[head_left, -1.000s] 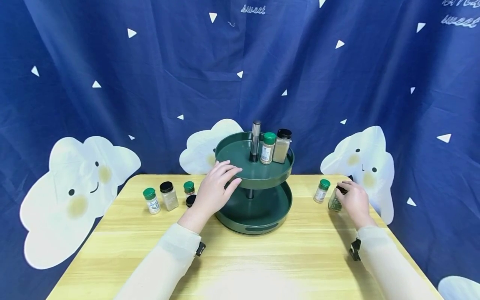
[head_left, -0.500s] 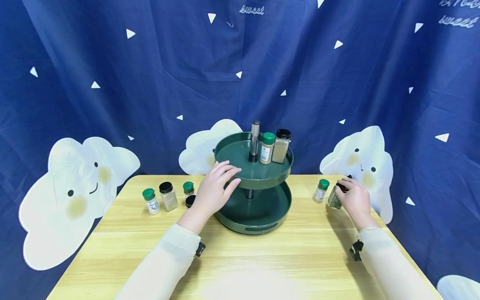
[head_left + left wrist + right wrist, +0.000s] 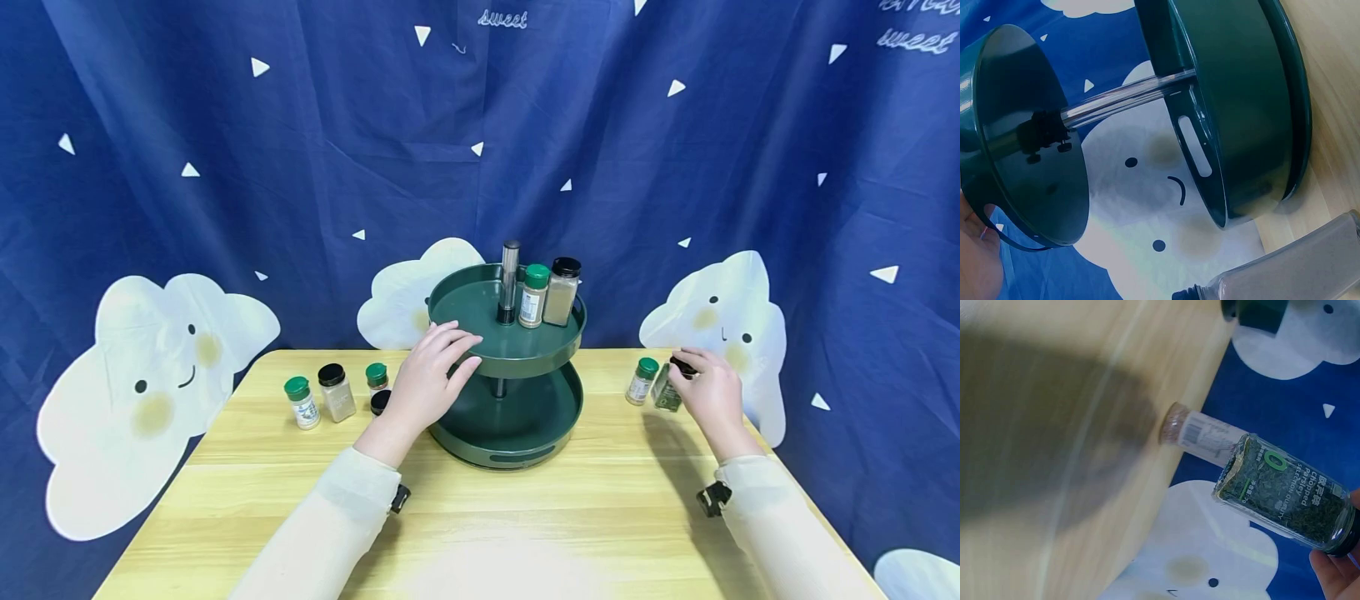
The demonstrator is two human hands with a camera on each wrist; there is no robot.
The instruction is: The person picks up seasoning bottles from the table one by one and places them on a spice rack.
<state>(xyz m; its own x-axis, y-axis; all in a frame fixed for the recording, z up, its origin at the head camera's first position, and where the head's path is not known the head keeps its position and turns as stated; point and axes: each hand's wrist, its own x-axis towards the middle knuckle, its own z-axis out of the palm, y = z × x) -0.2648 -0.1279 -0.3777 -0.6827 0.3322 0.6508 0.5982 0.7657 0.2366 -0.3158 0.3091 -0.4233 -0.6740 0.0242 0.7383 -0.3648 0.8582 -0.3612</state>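
Observation:
In the head view my right hand (image 3: pixel 708 398) grips a square jar of chopped parsley (image 3: pixel 667 390) by its dark cap. The right wrist view shows the jar (image 3: pixel 1285 494) tilted and raised off the wood, green flakes behind its label. Beside it stands a small green-capped spice jar (image 3: pixel 640 383), partly overlapped in the wrist view. My left hand (image 3: pixel 427 379) holds the near-left rim of the dark green two-tier spice rack (image 3: pixel 525 364), fingers over the edge and thumb outside. In the left wrist view that hand (image 3: pixel 979 256) is at the upper tray's handle cutout.
On the upper tray stand a green-capped jar (image 3: pixel 533 297) and a black-capped square jar (image 3: pixel 562 293), beside the central post (image 3: pixel 508 283). Left of the rack are several more jars, including a green-capped one (image 3: pixel 303 404) and a black-capped one (image 3: pixel 337 393). A blue curtain (image 3: pixel 405 125) hangs behind the table.
My right hand has lifted the parsley jar slightly and shifted it left, closer to the small green-capped jar. The left hand has stayed at the rack's rim.

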